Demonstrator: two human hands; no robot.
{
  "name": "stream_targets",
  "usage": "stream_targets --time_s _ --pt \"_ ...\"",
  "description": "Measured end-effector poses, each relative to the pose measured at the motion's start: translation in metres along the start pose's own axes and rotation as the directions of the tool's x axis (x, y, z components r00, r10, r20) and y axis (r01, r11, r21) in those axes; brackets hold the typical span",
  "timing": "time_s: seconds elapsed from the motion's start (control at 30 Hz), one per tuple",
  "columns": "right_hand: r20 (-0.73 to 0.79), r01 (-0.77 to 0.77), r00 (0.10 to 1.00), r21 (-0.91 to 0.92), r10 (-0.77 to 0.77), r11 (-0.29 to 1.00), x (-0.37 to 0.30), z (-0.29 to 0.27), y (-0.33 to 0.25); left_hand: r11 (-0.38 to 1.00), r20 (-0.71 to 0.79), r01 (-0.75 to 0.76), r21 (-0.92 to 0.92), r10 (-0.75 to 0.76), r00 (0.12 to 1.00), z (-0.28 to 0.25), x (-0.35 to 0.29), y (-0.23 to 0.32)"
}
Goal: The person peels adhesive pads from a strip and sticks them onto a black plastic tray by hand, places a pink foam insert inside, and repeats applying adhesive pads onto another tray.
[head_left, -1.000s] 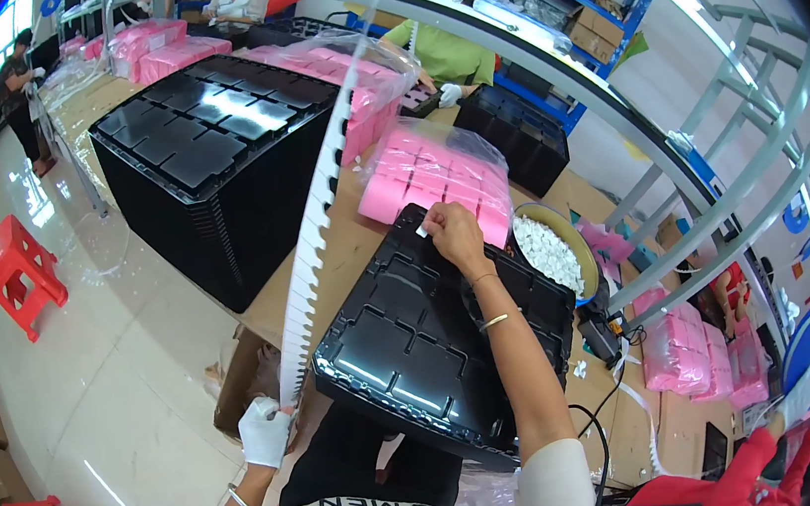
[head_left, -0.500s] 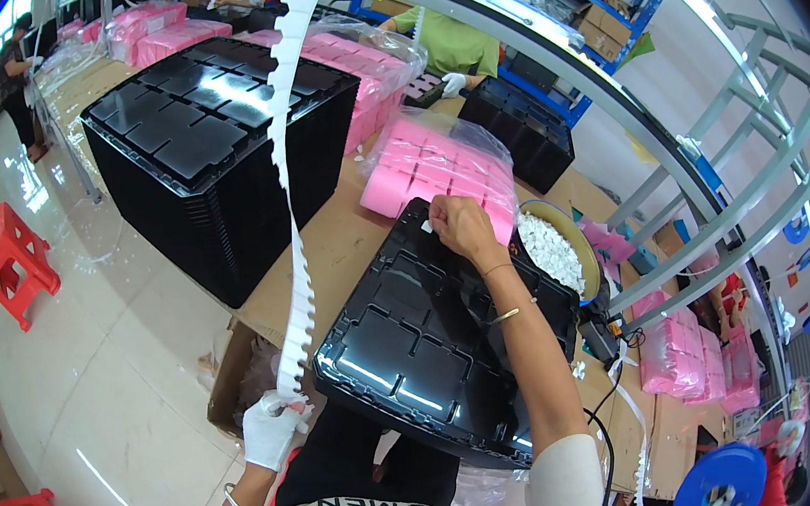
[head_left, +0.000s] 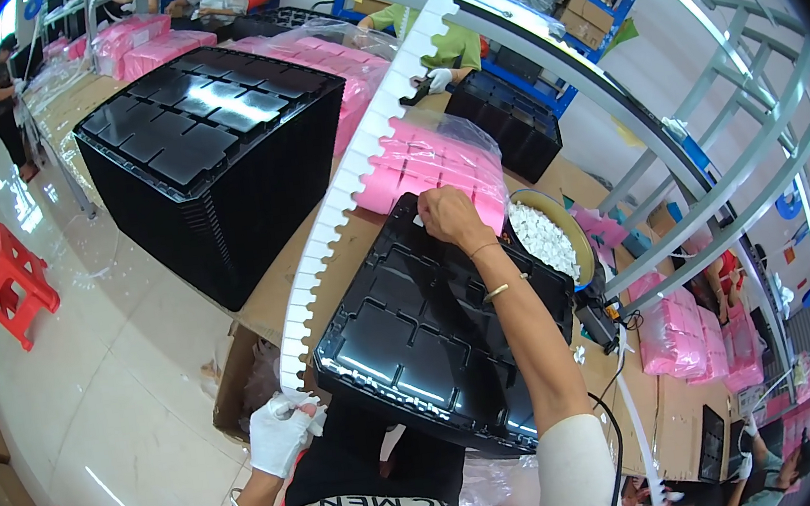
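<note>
My left hand (head_left: 282, 437), in a white glove, is closed on the lower end of a long white strip (head_left: 370, 142) with notches along one edge. The strip curves up past the left side of a glossy black plastic tray (head_left: 409, 328) with moulded panels. My bare right hand (head_left: 453, 216) reaches across this tray to its far corner, fingers pinched together. A small white piece (head_left: 418, 220) shows at those fingertips, against the tray's edge.
A tall stack of black trays (head_left: 218, 189) stands at the left. Pink foam in clear plastic (head_left: 435, 165) lies beyond my right hand, beside a round tub of white bits (head_left: 543, 237). An open carton (head_left: 235, 382) sits left. Metal tubes (head_left: 718, 197) rise at right; a co-worker's gloved hand (head_left: 440, 80) is farther off.
The strip has swung to the right at its upper part and turned its broad face toward me. My right hand stays pinched at the tray's far corner. My left hand has barely moved.
</note>
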State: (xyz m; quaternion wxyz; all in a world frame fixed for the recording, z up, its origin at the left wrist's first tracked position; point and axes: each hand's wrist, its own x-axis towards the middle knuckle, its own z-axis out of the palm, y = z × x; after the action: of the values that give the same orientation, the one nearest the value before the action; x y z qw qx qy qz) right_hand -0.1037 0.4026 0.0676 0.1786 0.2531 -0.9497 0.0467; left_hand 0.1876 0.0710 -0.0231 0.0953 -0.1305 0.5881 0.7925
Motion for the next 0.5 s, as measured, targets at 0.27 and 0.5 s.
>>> stream_targets --time_s 0.27,0.5 --pt "-0.064 -0.071 0.995 0.068 0.075 0.995 -0.019 -0.013 -0.020 0.997 0.040 -0.079 -0.014 0.079 0.996 0.006 -0.017 0.011" --pt "0.008 -0.142 0.988 0.435 0.154 0.889 -0.088 -0.107 -0.126 0.991 0.055 -0.100 -0.085 0.105 0.993 0.009 -0.025 0.022"
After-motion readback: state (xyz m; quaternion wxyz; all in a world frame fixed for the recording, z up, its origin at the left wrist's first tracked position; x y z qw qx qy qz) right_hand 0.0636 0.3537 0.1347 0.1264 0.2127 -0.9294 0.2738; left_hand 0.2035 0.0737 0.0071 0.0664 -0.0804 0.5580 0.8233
